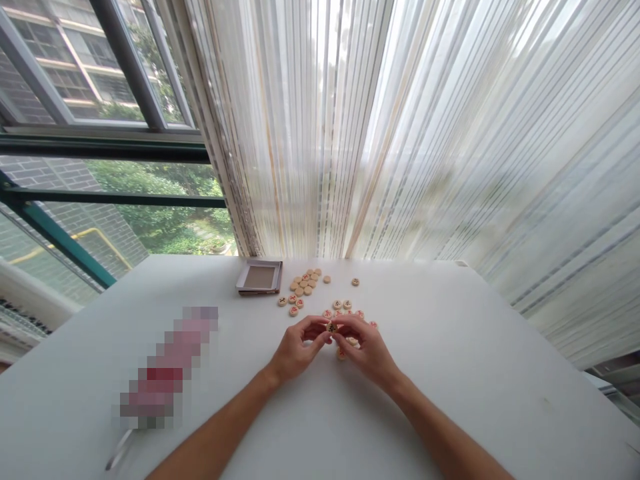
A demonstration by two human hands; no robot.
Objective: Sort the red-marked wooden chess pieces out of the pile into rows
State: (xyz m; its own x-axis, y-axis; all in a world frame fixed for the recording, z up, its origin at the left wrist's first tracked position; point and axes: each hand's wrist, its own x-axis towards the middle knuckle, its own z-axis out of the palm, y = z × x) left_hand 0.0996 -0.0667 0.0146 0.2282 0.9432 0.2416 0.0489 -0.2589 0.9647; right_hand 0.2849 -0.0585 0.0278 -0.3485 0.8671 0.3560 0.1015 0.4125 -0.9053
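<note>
Between the fingertips of both hands is a round wooden Chinese chess piece (331, 327) with a black character facing me. My left hand (297, 347) pinches it from the left, and my right hand (364, 347) grips it from the right. Just beyond and under the right hand lie several more pieces with red or black characters, partly hidden by the fingers. One red-marked piece (341, 355) shows below the right fingers. Left of these, a small group with a red-marked piece (293, 311) rests on the table, all lying flat.
A cluster of mostly blank-side-up pieces (303, 283) lies farther back. Beside it stands a shallow open box (241, 281). A lone piece (355, 283) sits back right. A blurred pinkish object (167, 367) lies on the left of the white table (475, 373); curtains (300, 133) hang behind.
</note>
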